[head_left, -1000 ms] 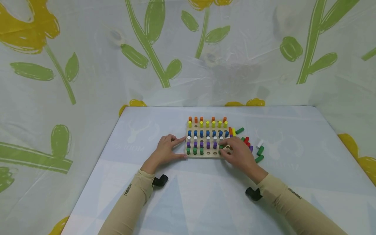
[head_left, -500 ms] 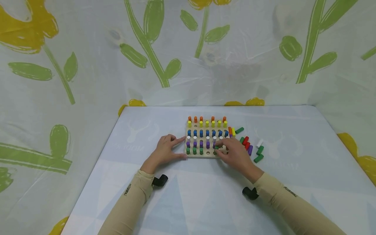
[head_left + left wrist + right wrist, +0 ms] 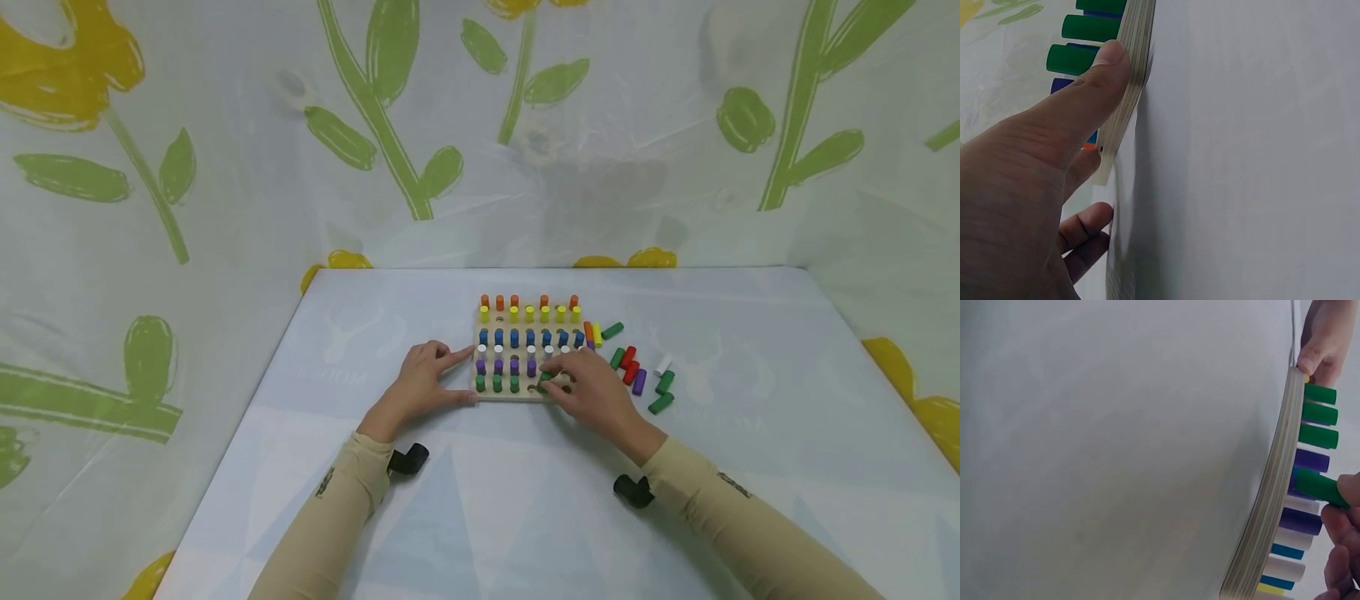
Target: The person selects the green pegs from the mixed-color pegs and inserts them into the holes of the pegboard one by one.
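A wooden peg board (image 3: 517,397) lies on the table, with rows of orange, yellow, blue, white, purple and green pegs upright in its holes. My left hand (image 3: 422,379) rests against the board's left side, thumb at the front corner and index finger farther back, both fairly straight. Between thumb and fingers, my right hand (image 3: 603,396) pinches a green peg (image 3: 1316,485) over the front row. In the right wrist view this peg is slightly tilted and its lower end is apart from the board's edge. The right hand hides the board's front right part.
Loose pegs lie right of the board: red pegs (image 3: 631,372), a purple peg (image 3: 639,382), a white peg (image 3: 663,365), several green ones (image 3: 662,403), and a yellow peg (image 3: 597,334) beside the board. A flower-patterned sheet (image 3: 630,183) rises behind the table.
My right hand has moved left along the front row with the green peg, uncovering more of the loose pegs. The left hand has stayed at the board's side.
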`<move>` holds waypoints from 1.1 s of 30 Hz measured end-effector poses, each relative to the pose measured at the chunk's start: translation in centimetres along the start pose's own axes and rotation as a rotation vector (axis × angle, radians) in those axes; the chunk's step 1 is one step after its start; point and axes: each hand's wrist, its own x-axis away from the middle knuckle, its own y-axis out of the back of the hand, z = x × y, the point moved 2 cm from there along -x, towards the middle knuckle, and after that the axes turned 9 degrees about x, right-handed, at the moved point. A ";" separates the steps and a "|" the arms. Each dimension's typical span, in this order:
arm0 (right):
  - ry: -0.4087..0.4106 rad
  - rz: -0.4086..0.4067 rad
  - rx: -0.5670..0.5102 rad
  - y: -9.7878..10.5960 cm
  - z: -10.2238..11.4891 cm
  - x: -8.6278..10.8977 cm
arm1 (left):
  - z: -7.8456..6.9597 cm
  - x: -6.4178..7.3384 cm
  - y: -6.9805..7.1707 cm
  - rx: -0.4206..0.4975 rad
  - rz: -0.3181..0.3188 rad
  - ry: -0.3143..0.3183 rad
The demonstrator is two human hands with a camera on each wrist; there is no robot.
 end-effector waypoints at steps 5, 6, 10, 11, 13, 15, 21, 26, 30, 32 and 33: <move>0.005 0.004 -0.011 0.0 0.2 -0.2 | 0.2 -0.1 0.0 -0.006 -0.006 -0.020; 0.008 0.002 -0.012 0.0 0.2 -0.2 | 0.2 -0.2 0.0 -0.010 -0.009 -0.023; 0.024 0.000 -0.015 -0.1 0.4 -0.3 | 0.3 -0.3 -0.1 -0.013 -0.009 -0.022; 0.025 0.001 -0.014 -0.1 0.4 -0.3 | 0.3 -0.3 -0.1 -0.014 -0.007 -0.022; 0.026 0.005 -0.015 -0.1 0.5 -0.3 | 0.2 -0.4 -0.1 -0.014 -0.002 -0.018; 0.024 0.009 -0.016 -0.1 0.6 -0.4 | 0.2 -0.4 -0.1 -0.017 -0.001 -0.017; 0.024 0.014 -0.002 -0.1 0.9 -0.4 | 0.2 -0.4 -0.1 -0.021 -0.009 -0.018; 0.036 0.014 0.019 -0.2 1.0 -0.4 | 0.3 -0.3 -0.1 -0.017 -0.003 -0.005; 0.039 0.015 0.029 -0.3 1.1 -0.4 | 0.3 -0.2 -0.1 -0.014 -0.002 0.002; 0.039 0.015 0.026 -0.3 1.1 -0.4 | 0.4 -0.2 -0.1 -0.015 -0.002 0.002; 0.040 0.015 0.025 -0.3 1.1 -0.4 | 0.3 -0.2 0.0 -0.015 -0.002 0.000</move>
